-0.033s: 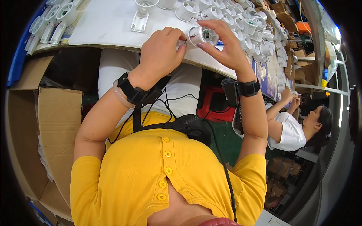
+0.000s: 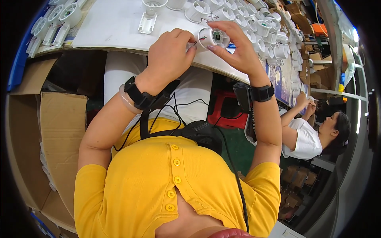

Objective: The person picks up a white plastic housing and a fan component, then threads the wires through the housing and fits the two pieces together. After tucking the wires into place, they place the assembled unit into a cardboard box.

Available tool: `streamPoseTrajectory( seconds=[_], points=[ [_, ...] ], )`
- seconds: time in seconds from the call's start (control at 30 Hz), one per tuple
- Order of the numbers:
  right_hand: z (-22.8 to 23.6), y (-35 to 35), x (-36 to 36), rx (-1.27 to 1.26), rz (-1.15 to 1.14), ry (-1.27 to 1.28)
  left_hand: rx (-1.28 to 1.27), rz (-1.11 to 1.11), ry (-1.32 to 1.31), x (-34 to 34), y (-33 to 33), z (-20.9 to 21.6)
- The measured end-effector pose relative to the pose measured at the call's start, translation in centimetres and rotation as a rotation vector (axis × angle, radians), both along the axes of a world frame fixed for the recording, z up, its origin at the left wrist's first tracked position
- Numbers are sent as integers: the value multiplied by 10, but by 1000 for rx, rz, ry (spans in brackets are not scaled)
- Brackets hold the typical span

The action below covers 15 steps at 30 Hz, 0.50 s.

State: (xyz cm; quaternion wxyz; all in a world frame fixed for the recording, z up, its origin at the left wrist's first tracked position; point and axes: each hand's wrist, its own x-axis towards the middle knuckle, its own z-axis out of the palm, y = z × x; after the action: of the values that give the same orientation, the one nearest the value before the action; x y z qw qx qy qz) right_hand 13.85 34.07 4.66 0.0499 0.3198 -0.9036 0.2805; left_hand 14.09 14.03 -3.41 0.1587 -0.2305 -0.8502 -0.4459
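My right hand (image 2: 238,49) grips a white round plastic housing (image 2: 204,36) between thumb and fingers, its open side facing up. Inside that cup show a small green circuit board (image 2: 217,37) and a bit of red wire. Close to its left side, my left hand (image 2: 170,53) pinches a small whitish part (image 2: 189,45), mostly covered by the fingers; its kind cannot be made out. Both hands are over the front edge of the white worktable (image 2: 111,27). Beyond the left hand lies another white housing with a flat rectangular piece (image 2: 147,24) attached.
Many white round housings (image 2: 240,19) crowd the table's far right; several more (image 2: 70,15) stand at the far left. An open cardboard box (image 2: 63,131) is at my left. To the right, a co-worker in a white shirt (image 2: 303,137) works at the same table. A red stool (image 2: 226,109) is below.
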Motion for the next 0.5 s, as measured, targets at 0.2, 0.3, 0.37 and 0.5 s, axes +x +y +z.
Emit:
streamPoseTrajectory(
  seconds=[0.2,0.3,0.37,0.5],
  points=[
    [4,0,-3,26,19,-36,-23,49,50,-2,5,-3],
    [8,1,-6,54,36,-54,32,27,0,-7,6,-6],
    [12,4,-11,130,88,-17,30,24,5,-9,5,-5],
    [23,6,-15,239,152,-34,9,-12,32,-10,1,-3]
  ],
)
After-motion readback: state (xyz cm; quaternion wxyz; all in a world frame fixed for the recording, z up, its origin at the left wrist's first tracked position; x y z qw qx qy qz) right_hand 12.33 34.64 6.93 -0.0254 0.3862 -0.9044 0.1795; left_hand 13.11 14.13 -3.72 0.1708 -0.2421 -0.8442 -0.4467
